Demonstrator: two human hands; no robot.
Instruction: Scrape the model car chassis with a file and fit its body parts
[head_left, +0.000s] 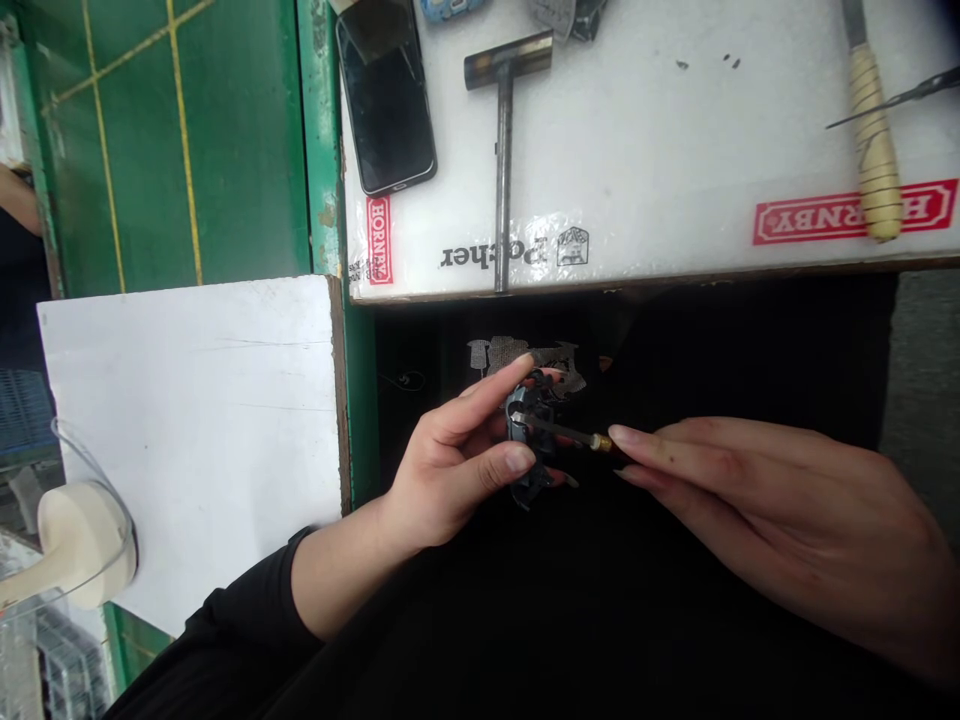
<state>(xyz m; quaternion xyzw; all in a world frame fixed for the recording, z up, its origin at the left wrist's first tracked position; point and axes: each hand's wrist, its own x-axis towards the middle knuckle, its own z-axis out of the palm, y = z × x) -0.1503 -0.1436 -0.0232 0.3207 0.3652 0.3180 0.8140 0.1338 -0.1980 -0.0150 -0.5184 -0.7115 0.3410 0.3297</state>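
While our left hand (442, 470) grips the small dark-grey part (516, 432) near centre, our right hand (787, 520) pinches a slim, brass-collared tool (564, 432) at three o'clock; its tip could skid and nick our left thumb (517, 458), since only fingers steady the part.

Two bare hands at work over a dark lap

The left hand (454, 465) grips a small dark part (531, 430) — the right hand (780, 510) holds a slim tool (574, 433), its tip against the part — near a metal hammer (504, 150).
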